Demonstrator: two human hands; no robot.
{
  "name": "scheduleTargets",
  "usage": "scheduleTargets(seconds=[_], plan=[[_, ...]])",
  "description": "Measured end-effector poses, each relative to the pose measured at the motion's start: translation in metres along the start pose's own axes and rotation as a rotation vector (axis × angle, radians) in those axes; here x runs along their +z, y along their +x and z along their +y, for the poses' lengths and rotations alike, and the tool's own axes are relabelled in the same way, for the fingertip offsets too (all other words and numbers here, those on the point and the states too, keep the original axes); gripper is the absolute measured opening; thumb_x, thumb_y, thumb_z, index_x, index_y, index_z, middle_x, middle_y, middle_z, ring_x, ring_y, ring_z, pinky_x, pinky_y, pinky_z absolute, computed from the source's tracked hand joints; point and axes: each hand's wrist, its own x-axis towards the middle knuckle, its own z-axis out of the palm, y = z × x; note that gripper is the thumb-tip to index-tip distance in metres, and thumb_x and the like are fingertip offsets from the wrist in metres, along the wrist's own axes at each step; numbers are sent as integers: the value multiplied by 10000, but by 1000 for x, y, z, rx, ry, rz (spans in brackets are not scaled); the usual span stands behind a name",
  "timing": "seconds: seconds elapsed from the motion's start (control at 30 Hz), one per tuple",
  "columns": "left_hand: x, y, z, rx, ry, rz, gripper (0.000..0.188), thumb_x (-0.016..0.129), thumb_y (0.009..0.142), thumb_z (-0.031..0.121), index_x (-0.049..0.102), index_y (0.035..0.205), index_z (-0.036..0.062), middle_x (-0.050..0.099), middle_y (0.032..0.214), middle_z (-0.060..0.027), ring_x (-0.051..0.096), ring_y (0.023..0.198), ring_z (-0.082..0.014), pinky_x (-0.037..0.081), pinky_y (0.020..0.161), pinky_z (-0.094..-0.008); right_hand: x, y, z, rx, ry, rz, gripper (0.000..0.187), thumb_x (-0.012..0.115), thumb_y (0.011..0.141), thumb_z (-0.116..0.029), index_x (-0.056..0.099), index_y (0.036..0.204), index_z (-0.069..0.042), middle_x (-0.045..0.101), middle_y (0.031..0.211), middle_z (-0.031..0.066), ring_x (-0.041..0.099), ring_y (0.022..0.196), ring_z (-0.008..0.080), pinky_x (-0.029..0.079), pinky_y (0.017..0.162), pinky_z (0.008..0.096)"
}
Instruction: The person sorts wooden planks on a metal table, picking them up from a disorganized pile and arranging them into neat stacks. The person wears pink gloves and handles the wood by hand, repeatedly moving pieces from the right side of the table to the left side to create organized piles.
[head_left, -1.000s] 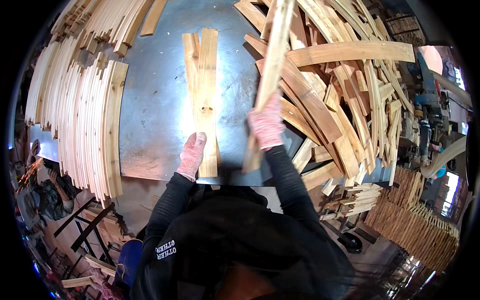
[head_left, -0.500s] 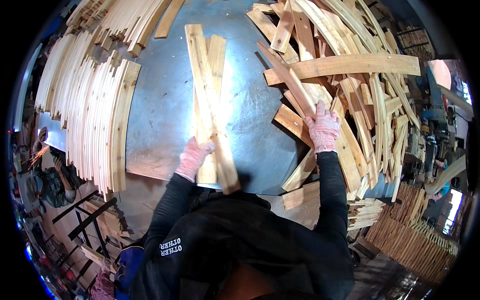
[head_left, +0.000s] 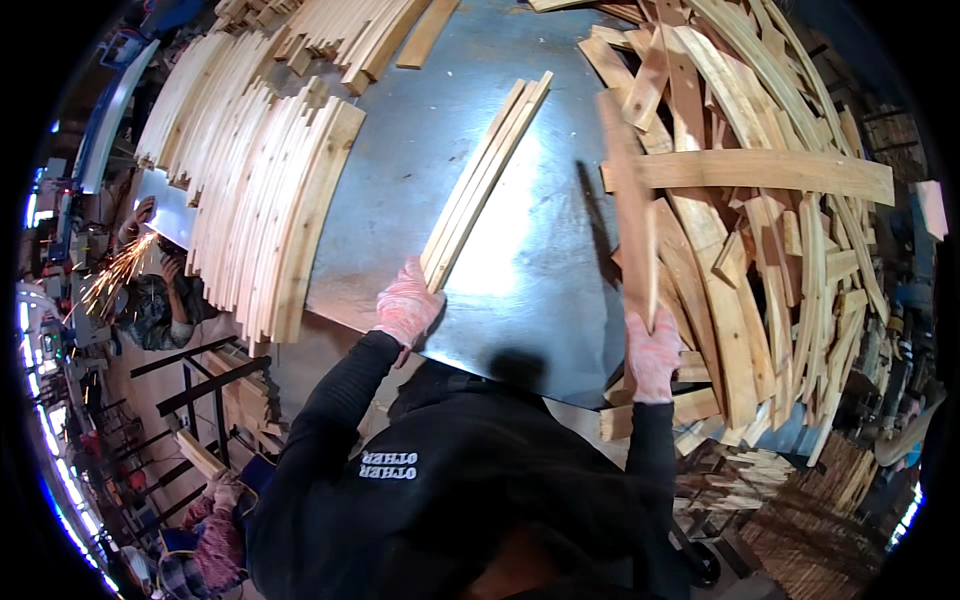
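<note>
Slats of long pale wood (head_left: 486, 182), just uncrossed, line up mid-way over the grey metal table (head_left: 400, 160), gripped by the pink-gloved left hand (head_left: 408, 305); the pink-gloved right hand (head_left: 652, 360) clasps a brown wooden plank (head_left: 628, 205) at the table's right; neither's free.

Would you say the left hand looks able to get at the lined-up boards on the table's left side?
Probably yes: only bare metal tabletop seems to lie between the left hand and the lined-up boards, though the hand would likely need to release the slats it holds.
</note>
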Motion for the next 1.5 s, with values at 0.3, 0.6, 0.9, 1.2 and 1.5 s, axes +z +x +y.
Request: scheduleTargets(seconds=[0.3,0.6,0.9,1.2,1.5], plan=[[24,2,-57,99,4,173,865,770,765,418,388,1436,27,626,1225,-207,640,1101,-377,527,918,-470,30,-194,-39,397,988,-180,383,667,927,-77,559,1294,-47,655,1063,41,598,955,125,490,823,270],[-2,-30,-18,177,365,265,1041,773,791,451,212,1537,-11,395,1492,-267,382,1383,-418,348,1138,-448,-13,-246,49,367,443,731,434,620,941,-144,532,1352,-38,624,1231,187,625,1107,290,502,925,354],[121,-99,208,637,-343,-68,745,594,997,379,261,1531,-20,398,1506,-276,410,1393,-360,342,1137,-406,-141,-376,512,1138,204,1342,363,571,960,-210,559,1261,-7,696,1096,208,686,974,321,527,858,404],[261,-181,380,512,-152,-149,728,607,970,414,330,1497,-4,436,1479,-234,452,1352,-344,372,1120,-403,-106,-405,1021,1417,-448,463,224,520,924,-188,678,1031,-69,699,977,188,650,1007,348,516,852,411],[312,-205,486,411,-6,-136,732,664,926,387,364,1468,-3,488,1427,-208,495,1309,-333,405,1097,-403,-118,-379,1161,1155,-681,244,279,473,950,-162,651,1121,-31,653,1099,179,600,1111,328,464,943,394]])
